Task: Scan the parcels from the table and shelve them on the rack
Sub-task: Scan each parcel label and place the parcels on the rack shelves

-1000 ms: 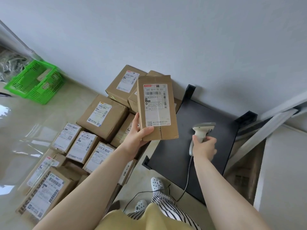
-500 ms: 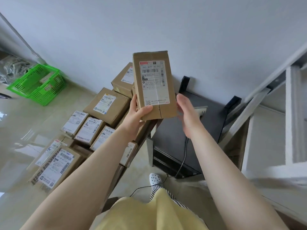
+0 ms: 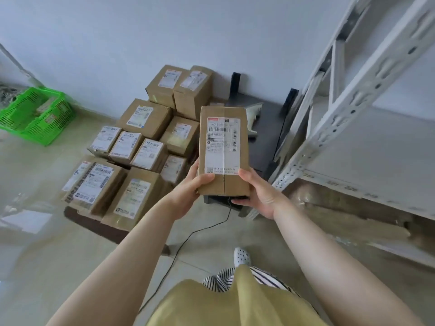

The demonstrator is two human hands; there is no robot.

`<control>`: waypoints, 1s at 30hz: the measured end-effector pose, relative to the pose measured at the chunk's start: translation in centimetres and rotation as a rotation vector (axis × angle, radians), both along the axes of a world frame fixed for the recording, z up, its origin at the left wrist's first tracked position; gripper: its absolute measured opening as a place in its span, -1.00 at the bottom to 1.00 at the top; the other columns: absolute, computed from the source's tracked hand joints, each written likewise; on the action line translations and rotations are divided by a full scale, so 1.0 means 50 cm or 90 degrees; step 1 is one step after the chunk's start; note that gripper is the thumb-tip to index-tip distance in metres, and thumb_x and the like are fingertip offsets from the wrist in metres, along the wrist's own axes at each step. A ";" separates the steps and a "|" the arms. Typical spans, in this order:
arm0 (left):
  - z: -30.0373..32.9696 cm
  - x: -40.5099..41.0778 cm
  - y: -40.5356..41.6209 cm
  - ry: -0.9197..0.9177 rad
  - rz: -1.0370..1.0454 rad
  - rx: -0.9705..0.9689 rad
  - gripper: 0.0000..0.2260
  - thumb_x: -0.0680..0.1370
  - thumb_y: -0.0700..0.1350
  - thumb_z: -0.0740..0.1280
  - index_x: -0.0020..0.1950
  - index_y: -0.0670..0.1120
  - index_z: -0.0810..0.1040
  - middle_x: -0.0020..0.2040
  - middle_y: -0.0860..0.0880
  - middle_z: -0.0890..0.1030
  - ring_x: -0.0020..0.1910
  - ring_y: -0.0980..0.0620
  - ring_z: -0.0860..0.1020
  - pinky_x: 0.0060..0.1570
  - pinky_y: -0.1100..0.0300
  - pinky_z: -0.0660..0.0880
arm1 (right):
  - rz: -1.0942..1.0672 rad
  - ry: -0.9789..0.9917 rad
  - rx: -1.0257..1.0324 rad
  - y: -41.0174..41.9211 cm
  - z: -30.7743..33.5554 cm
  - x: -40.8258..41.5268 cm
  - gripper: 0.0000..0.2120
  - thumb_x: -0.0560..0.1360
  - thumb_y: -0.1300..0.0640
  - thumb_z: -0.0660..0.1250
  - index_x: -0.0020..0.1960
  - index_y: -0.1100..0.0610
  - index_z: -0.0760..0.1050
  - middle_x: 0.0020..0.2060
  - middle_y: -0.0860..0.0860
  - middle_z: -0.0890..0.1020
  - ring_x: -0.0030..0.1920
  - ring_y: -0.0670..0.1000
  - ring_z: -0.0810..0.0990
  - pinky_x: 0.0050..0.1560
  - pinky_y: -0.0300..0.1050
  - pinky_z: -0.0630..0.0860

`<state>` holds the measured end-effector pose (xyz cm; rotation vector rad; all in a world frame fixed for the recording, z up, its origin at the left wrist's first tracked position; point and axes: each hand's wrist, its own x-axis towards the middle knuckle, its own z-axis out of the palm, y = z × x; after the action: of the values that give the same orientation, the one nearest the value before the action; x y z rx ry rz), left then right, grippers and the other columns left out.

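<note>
Both hands hold the parcel [image 3: 223,150] upright, label facing up — the left hand [image 3: 188,192] wraps its lower left corner, thumb on the face, and the right hand [image 3: 256,196] cups the lower right edge. The scanner [image 3: 253,115] lies on the black worktop [image 3: 270,135], so scanning looks done; shelving is in hand. Next, the parcel must swing right to the rack [image 3: 353,95] and slide flat onto a shelf. More parcels [image 3: 141,147] crowd the left — a green basket [image 3: 35,116] sits on the tiled floor by the wall.
</note>
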<state>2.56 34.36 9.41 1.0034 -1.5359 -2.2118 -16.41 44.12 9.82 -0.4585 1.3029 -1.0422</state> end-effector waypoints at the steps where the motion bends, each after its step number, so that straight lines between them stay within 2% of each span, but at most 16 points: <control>1: -0.003 -0.003 0.022 -0.006 -0.020 0.006 -0.13 0.32 0.20 0.47 0.59 0.19 0.20 0.40 0.10 0.54 0.39 -0.02 0.49 0.40 0.02 0.42 | -0.005 -0.001 0.010 0.028 -0.004 -0.003 0.02 0.08 -0.32 0.59 0.46 -0.16 0.32 0.28 0.06 0.59 0.29 0.12 0.56 0.29 0.23 0.52; 3: -0.010 -0.012 0.062 -0.021 -0.066 0.023 -0.15 0.33 0.21 0.47 0.57 0.23 0.20 0.42 0.11 0.52 0.41 -0.01 0.48 0.45 -0.01 0.38 | -0.005 -0.008 0.029 0.083 -0.014 -0.017 0.07 0.04 -0.32 0.62 0.47 -0.15 0.30 0.28 0.09 0.58 0.27 0.14 0.57 0.28 0.23 0.53; 6: -0.012 -0.040 0.118 -0.030 -0.159 0.029 -0.17 0.33 0.23 0.48 0.55 0.29 0.18 0.43 0.15 0.49 0.39 0.08 0.48 0.33 0.12 0.43 | -0.002 -0.017 0.033 0.170 -0.030 -0.053 0.16 0.02 -0.27 0.67 0.51 -0.14 0.24 0.30 0.10 0.57 0.24 0.19 0.59 0.15 0.15 0.60; 8: -0.007 -0.073 0.154 -0.038 -0.211 0.036 -0.06 0.27 0.29 0.55 0.55 0.30 0.15 0.45 0.15 0.46 0.40 0.08 0.48 0.32 0.13 0.43 | -0.006 -0.020 0.033 0.228 -0.036 -0.084 0.21 0.00 -0.25 0.69 0.53 -0.15 0.20 0.32 0.09 0.57 0.24 0.19 0.59 0.10 0.09 0.62; 11: -0.005 -0.153 0.220 -0.056 -0.262 0.045 0.06 0.18 0.32 0.61 0.56 0.26 0.13 0.45 0.11 0.47 0.40 0.04 0.48 0.37 0.08 0.41 | -0.040 -0.029 0.023 0.326 -0.047 -0.151 0.23 0.01 -0.23 0.70 0.55 -0.15 0.17 0.34 0.08 0.55 0.27 0.19 0.58 0.16 0.16 0.61; 14: -0.007 -0.262 0.310 -0.062 -0.295 0.035 0.04 0.22 0.27 0.60 0.57 0.26 0.09 0.45 0.14 0.47 0.41 0.05 0.47 0.44 0.00 0.37 | -0.083 -0.042 0.008 0.443 -0.054 -0.242 0.20 0.04 -0.20 0.70 0.55 -0.14 0.18 0.34 0.06 0.56 0.28 0.20 0.58 0.15 0.18 0.60; 18: -0.005 -0.428 0.457 -0.058 -0.335 0.028 0.13 0.17 0.32 0.61 0.59 0.31 0.03 0.48 0.15 0.45 0.42 0.06 0.46 0.44 -0.02 0.35 | -0.139 -0.040 -0.001 0.610 -0.049 -0.384 0.16 0.05 -0.21 0.69 0.54 -0.13 0.22 0.33 0.03 0.58 0.28 0.19 0.58 0.09 0.11 0.61; 20: -0.003 -0.517 0.529 -0.052 -0.355 0.018 0.07 0.22 0.29 0.58 0.58 0.32 0.04 0.47 0.13 0.45 0.40 0.01 0.47 0.39 0.00 0.39 | -0.176 -0.031 -0.008 0.689 -0.044 -0.458 0.15 0.04 -0.22 0.69 0.52 -0.13 0.25 0.33 0.04 0.58 0.29 0.20 0.57 0.09 0.12 0.61; 23: 0.004 -0.634 0.621 -0.047 -0.369 0.015 -0.04 0.29 0.20 0.50 0.59 0.29 0.07 0.48 0.08 0.45 0.43 -0.04 0.46 0.50 -0.16 0.27 | -0.231 -0.027 -0.018 0.791 -0.027 -0.548 0.05 0.06 -0.19 0.68 0.47 -0.15 0.31 0.35 0.05 0.55 0.30 0.21 0.55 0.10 0.15 0.61; 27: 0.032 -0.767 0.719 -0.038 -0.407 0.014 -0.02 0.25 0.21 0.48 0.59 0.24 0.08 0.45 0.11 0.47 0.35 0.12 0.51 0.26 0.13 0.46 | -0.296 -0.020 -0.029 0.904 0.000 -0.647 0.07 0.10 -0.18 0.65 0.51 -0.09 0.26 0.37 0.05 0.53 0.31 0.18 0.55 0.08 0.12 0.62; 30: 0.042 -0.862 0.766 -0.031 -0.446 -0.001 -0.05 0.28 0.22 0.50 0.59 0.24 0.11 0.46 0.08 0.47 0.38 0.03 0.50 0.44 -0.06 0.38 | -0.353 -0.016 -0.037 0.965 0.010 -0.716 -0.05 0.19 -0.15 0.55 0.52 -0.06 0.26 0.38 0.07 0.51 0.33 0.19 0.53 0.12 0.15 0.61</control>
<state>-40.52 72.68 11.51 0.5604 -2.1559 -2.6205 -52.22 92.39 10.30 -0.1205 1.4155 -1.5417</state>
